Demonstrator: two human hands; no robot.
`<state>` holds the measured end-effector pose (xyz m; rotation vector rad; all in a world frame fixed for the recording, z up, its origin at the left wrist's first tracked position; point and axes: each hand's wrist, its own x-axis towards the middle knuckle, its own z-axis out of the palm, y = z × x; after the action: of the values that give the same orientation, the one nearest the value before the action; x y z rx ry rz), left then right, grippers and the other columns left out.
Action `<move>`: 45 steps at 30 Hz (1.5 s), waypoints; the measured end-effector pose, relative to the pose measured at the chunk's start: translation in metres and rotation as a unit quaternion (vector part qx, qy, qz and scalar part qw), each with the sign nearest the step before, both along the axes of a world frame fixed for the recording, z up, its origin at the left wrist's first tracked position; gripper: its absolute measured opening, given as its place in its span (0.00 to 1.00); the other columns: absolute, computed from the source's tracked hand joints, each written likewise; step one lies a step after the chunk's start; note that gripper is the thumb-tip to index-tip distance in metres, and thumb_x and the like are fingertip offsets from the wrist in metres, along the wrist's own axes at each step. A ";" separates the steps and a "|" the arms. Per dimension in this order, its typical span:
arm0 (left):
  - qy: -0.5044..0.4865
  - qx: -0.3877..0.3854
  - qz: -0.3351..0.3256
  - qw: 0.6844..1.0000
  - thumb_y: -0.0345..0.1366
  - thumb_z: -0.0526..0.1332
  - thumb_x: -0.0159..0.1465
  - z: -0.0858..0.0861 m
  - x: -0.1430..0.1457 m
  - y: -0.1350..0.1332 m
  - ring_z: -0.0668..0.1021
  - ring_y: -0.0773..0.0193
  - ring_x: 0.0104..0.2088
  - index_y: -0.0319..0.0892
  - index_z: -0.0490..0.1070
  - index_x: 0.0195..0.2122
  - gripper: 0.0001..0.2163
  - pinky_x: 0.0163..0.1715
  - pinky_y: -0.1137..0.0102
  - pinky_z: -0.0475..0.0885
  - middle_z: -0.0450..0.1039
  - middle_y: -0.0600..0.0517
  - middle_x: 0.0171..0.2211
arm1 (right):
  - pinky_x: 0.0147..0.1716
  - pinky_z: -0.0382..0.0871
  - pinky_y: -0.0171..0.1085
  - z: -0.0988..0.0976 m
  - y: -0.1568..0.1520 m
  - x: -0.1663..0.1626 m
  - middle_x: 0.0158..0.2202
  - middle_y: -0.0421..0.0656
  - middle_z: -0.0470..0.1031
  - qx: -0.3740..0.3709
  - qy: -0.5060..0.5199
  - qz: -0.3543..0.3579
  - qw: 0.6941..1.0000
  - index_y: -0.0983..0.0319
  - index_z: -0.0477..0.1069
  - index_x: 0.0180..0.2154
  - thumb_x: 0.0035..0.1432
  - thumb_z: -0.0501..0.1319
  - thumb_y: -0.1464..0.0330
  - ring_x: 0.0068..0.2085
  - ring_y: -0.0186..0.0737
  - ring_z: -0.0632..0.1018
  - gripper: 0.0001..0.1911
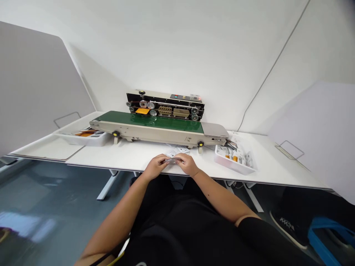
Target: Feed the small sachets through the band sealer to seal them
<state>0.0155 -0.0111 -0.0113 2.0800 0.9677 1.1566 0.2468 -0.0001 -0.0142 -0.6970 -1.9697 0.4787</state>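
As your forearms [222, 197] angle inward over the front edge of the bench [111, 159], your left hand [155, 167] and right hand [189, 164] nearly meet, both pinched on a packet [172, 160] near that edge.

A white tabletop [133, 159], crossed by a seam toward its left, is being occupied along the middle by a continuous band sealer [169, 132], whose green conveyor belt [151, 121] is being held above the surface on short feet [200, 150]. Near the belt's left end, a shallow white tray [88, 142] of packets [87, 132] is being supported; at the right end, a white plastic bin [234, 166] of sachets [241, 157] is being borne. Loose flat sachets [183, 150] are being partly overhung by the conveyor's front side.
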 end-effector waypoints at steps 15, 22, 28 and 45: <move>-0.070 -0.057 0.039 0.995 0.45 0.65 0.66 -0.003 0.003 -0.003 0.82 0.57 0.42 0.44 0.74 0.46 0.12 0.43 0.64 0.77 0.79 0.47 0.43 | 0.32 0.76 0.35 0.061 0.037 0.019 0.31 0.41 0.80 -0.103 0.106 -0.084 0.985 0.59 0.75 0.42 0.65 0.62 0.59 0.30 0.38 0.80 0.11; -0.038 -0.024 0.039 0.998 0.43 0.63 0.68 0.000 0.001 -0.005 0.81 0.58 0.41 0.45 0.75 0.45 0.10 0.43 0.64 0.77 0.78 0.48 0.42 | 0.25 0.71 0.27 0.158 0.121 0.096 0.31 0.40 0.79 -0.083 0.247 -0.334 0.906 0.64 0.72 0.53 0.65 0.56 0.70 0.24 0.30 0.77 0.17; -0.030 -0.006 0.039 0.999 0.41 0.63 0.67 0.002 0.002 -0.007 0.80 0.59 0.40 0.44 0.76 0.44 0.09 0.42 0.65 0.77 0.77 0.48 0.42 | 0.19 0.71 0.28 0.153 0.152 0.103 0.21 0.39 0.75 -0.254 0.278 -0.357 0.855 0.71 0.75 0.50 0.54 0.61 0.79 0.18 0.32 0.75 0.20; -0.030 -0.006 0.015 0.999 0.42 0.62 0.69 0.000 -0.001 -0.006 0.80 0.58 0.43 0.45 0.77 0.44 0.09 0.43 0.65 0.76 0.78 0.46 0.45 | 0.37 0.78 0.35 0.155 0.146 0.023 0.37 0.45 0.79 -0.209 0.183 -0.290 0.916 0.64 0.75 0.48 0.62 0.65 0.70 0.34 0.36 0.79 0.12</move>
<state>0.0149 -0.0167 -0.0116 2.0163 0.9783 1.2187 0.2694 0.1454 0.1407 -1.3073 -1.2314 0.6106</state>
